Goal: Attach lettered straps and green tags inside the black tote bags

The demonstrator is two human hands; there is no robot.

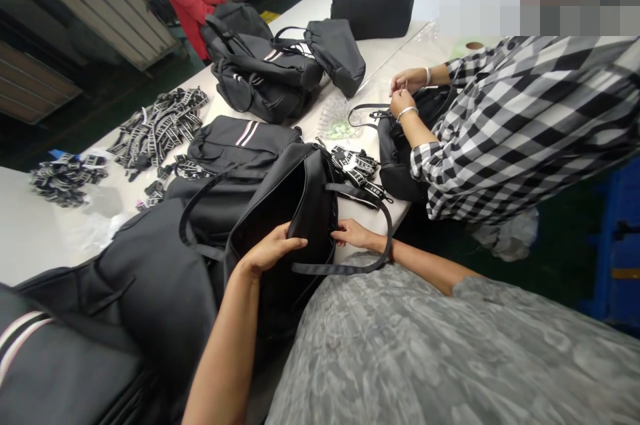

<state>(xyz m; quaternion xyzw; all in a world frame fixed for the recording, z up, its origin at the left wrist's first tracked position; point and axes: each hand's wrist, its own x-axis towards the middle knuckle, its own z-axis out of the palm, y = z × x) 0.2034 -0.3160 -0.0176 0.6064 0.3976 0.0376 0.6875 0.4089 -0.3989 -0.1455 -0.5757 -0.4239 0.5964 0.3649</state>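
A black handbag [313, 205] stands open in front of me, its mouth gaping to the left and its long handle [387, 231] looping over my right wrist. My left hand [274, 248] grips the bag's rim, thumb on the outer face and fingers tucked inside. On the bag's right side, my right hand [354, 234] has its fingers closed against the outer panel; the fingertips are partly hidden there. Just beyond lies a bundle of black straps with white lettering [356, 168]. Another black bag with white and pink stripes [245, 135] lies behind.
More black bags [155, 271] crowd the left foreground, and others [270, 71] are piled farther back on the white table [300, 11]. Lettered straps [160, 125] lie heaped at left. A co-worker in a checked shirt [520, 125] handles a black bag [395, 158] at right.
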